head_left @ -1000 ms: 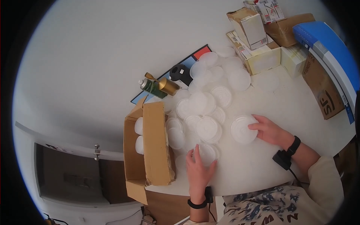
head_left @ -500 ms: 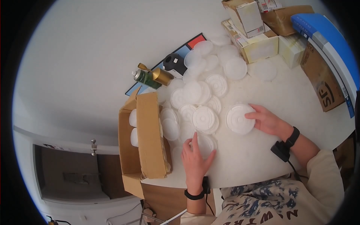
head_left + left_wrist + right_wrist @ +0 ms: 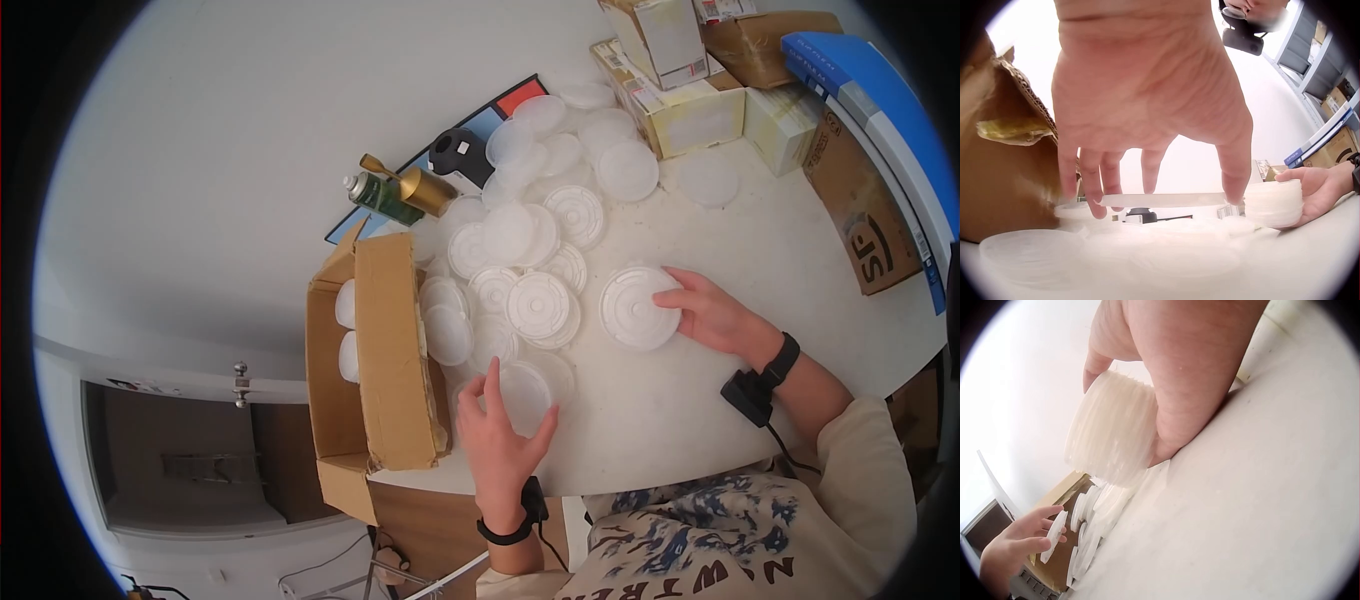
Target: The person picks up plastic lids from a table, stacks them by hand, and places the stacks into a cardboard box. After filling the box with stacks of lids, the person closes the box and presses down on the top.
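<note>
My left hand (image 3: 497, 448) pinches a single white plastic lid (image 3: 1166, 200) by its edge, between thumb and fingertips. In the left wrist view that lid is level, just above other lids on the table. My right hand (image 3: 722, 318) grips a thick stack of round lids (image 3: 1110, 428) at its side, thumb on top in the head view. The topmost lid of the stack shows raised rings. Between the hands and the carton, loose translucent lids (image 3: 540, 306) lie spread in an overlapping heap.
An open cardboard carton (image 3: 392, 350) stands left of the heap, with white rounded items inside. Behind are a green spray can (image 3: 385, 200), a gold pot (image 3: 428, 190) and a black object (image 3: 460, 155). Boxes (image 3: 695, 118) and blue binders (image 3: 870, 110) line the back right.
My left hand has moved slightly left and now lifts a lid from the near edge of the heap. The right hand keeps its stack in about the same place; the head view has shifted.
</note>
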